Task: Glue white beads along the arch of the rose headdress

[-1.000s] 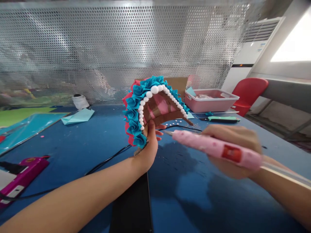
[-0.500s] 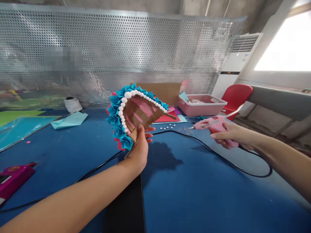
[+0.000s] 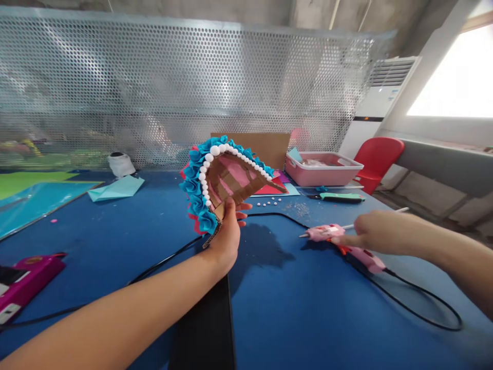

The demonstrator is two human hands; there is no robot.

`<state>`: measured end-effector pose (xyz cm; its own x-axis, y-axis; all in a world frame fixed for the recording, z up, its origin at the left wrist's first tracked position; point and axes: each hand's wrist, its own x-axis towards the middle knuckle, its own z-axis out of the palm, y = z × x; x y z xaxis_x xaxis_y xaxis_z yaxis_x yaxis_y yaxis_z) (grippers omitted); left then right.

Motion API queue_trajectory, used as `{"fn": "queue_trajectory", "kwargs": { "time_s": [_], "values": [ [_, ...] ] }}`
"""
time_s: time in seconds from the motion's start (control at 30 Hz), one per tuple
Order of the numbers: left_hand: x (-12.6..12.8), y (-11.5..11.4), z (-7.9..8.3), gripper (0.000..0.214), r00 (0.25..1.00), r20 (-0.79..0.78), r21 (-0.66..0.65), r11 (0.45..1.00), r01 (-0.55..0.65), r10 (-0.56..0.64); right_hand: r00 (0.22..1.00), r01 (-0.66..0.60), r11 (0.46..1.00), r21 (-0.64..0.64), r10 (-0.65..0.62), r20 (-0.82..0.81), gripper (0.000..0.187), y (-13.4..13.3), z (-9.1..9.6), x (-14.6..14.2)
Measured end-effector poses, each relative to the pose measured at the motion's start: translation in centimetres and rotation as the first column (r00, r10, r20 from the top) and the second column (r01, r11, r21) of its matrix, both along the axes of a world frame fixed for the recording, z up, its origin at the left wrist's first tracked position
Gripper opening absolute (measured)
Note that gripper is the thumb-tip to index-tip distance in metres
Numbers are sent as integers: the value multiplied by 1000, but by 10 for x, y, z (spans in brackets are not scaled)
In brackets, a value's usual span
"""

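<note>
Both arms out: left hand (image 3: pixel 227 239) raised, fingers pinching crown's (image 3: pixel 231 177) near corner; right hand (image 3: pixel 375 232) on glue gun (image 3: pixel 323 233), grip unclear.

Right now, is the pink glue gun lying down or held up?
Lying down: the glue gun rests on its side on the blue table, right hand touching it.

A blue tabletop (image 3: pixel 115 241) runs back to a perforated metal screen (image 3: pixel 154 87). Against the screen stand a cardboard sheet (image 3: pixel 273 146) and, to its right, a pink tray (image 3: pixel 319 177). A teal-handled tool (image 3: pixel 341 197) lies just in front of the tray. Loose white beads (image 3: pixel 267 203) lie near the middle. At left are a folded light-blue paper (image 3: pixel 115 188), a white roll (image 3: pixel 120 164) and a magenta device (image 3: pixel 26 280). Past the right edge stand a red chair (image 3: pixel 379 156) and a white air conditioner (image 3: pixel 379 97).
</note>
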<state>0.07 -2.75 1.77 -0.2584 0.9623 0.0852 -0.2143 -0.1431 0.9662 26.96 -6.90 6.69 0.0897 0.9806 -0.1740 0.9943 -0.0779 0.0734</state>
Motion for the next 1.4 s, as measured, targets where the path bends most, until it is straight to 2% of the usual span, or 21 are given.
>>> {"fn": "queue_trajectory", "kwargs": {
  "time_s": [0.07,0.17,0.3,0.43,0.57,0.67,0.77,0.83,0.9,0.97,1.03,1.07,1.1,1.17,1.23,1.27,1.37,1.4],
  "values": [
    [0,0,0,25,1000,-9,2,1000,4,-4,992,-34,998,57,27,120,50,7,12,-8],
    [0,0,0,26,1000,-22,10,1000,12,-12,973,-231,952,199,223,58,35,32,21,-28],
    [-1,0,0,27,1000,-21,7,1000,17,-17,950,-309,921,239,309,38,22,82,5,-54],
    [-1,0,-1,30,999,-38,33,999,27,-25,947,-315,929,195,320,5,24,120,-20,-63],
    [-2,0,-1,29,998,-42,31,999,42,-41,943,-320,934,160,330,-36,27,134,-31,-65],
    [-2,0,-1,30,999,-30,8,999,40,-40,939,-304,923,238,332,-88,20,135,-29,-63],
    [-2,0,-2,31,998,-39,5,999,44,-44,937,-219,884,414,309,-164,11,132,-17,-53],
    [-1,0,-2,31,998,-44,11,999,48,-47,939,-117,830,546,270,-210,16,124,-5,-43],
    [1,-1,-1,32,997,-59,25,998,54,-53,908,33,712,701,271,-318,21,109,8,-38],
    [2,-3,1,34,994,-96,41,997,65,-61,766,251,500,829,421,-486,19,84,21,-43],
    [2,-4,2,37,987,-142,45,996,77,-70,590,380,345,858,625,-512,16,54,32,-60],
    [3,-4,3,38,985,-158,43,996,81,-73,525,382,308,871,704,-479,15,38,36,-72],
    [3,-4,2,38,983,-166,43,996,83,-75,492,379,274,884,749,-443,13,22,38,-85],
    [2,-3,0,38,984,-166,52,995,80,-70,423,328,247,912,825,-375,5,-3,37,-113],
    [1,-2,-3,35,986,-157,68,995,67,-56,359,225,296,928,860,-362,8,-18,29,-137],
    [1,-2,-5,33,988,-150,75,996,55,-44,320,173,352,920,863,-390,10,-21,22,-147],
    [-2,-1,-6,27,991,-129,93,995,36,-24,160,147,590,794,778,-607,12,-19,-1,-168],
    [-2,0,-5,26,992,-123,101,994,38,-25,118,145,649,747,738,-665,11,-16,-7,-173]
  ]
}}
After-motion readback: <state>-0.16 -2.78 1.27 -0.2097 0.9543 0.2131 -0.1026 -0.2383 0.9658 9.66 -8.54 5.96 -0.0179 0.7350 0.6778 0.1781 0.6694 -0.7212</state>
